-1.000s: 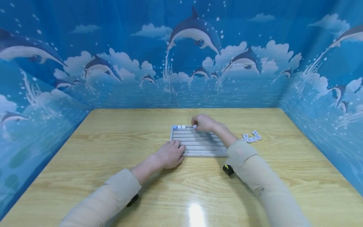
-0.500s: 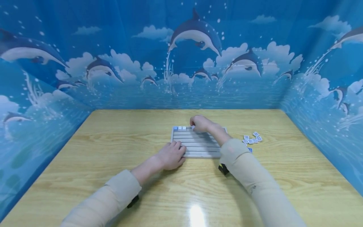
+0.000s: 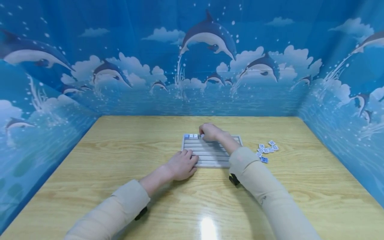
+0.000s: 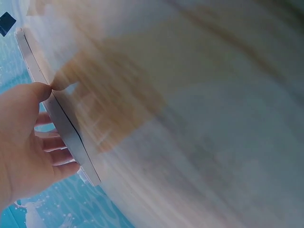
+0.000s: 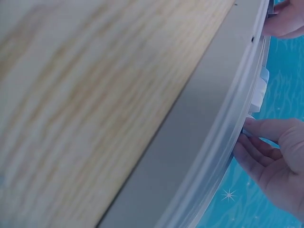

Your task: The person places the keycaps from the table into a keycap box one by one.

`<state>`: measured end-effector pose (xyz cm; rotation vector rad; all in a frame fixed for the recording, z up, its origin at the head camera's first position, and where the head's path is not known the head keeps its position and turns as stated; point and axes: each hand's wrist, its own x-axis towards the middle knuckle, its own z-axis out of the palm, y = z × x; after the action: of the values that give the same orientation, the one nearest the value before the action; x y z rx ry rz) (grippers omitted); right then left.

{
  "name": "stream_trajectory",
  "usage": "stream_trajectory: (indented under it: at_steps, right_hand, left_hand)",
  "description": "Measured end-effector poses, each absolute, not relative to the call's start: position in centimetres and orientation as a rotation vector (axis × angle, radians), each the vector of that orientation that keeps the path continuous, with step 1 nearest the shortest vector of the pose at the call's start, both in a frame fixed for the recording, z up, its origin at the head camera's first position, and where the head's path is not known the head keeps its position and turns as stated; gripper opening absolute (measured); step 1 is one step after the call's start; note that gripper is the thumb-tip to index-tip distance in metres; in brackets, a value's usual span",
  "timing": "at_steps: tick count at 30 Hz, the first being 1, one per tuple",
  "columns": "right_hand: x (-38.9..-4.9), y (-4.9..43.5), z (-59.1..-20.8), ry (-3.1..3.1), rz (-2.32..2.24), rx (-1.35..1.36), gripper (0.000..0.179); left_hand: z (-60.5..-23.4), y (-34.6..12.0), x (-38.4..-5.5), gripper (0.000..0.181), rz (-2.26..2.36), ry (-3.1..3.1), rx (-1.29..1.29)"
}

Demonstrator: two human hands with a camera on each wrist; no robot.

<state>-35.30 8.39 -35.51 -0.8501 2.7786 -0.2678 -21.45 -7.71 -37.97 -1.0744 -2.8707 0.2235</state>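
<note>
The right hand (image 3: 210, 132) pinches a small pale piece (image 5: 248, 124) between thumb and fingers at the far edge of a white ridged board (image 3: 210, 157), with the other fingers bent behind in the right wrist view. The left hand (image 3: 182, 165) holds the board's near left corner, its thumb against the near side and its fingers bent over the rim.

Along the far edge of the board, starting from its left corner, a blue piece (image 3: 186, 136) and two white pieces (image 3: 193, 136) sit side by side in a row. The pinched piece is just to the right of them, with a narrow gap between; whether it is seated in the board cannot be told. Straight parallel ridges run across the board from left to right.

Beyond the board's right side, loose white pieces (image 3: 266, 150) lie in a small cluster on the table (image 3: 135, 140), with a darker blue piece (image 3: 264, 160) at the cluster's near end. Beige sleeves (image 3: 126, 196) cover both forearms, and a small black device (image 3: 233, 179) shows beneath the right wrist. Around the wood-grained table hangs a blue curtain (image 3: 135, 103) printed with dolphins, clouds and water.
</note>
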Motion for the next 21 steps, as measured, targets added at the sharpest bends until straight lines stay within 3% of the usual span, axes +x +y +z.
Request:
stream_trajectory:
  at_steps: [21]
  right_hand:
    - [-35.56, 8.12, -35.43, 2.788, -0.276, -0.803, 0.011]
  left_hand:
    - [-38.21, -7.78, -21.47, 0.030, 0.214, -2.866, -1.077]
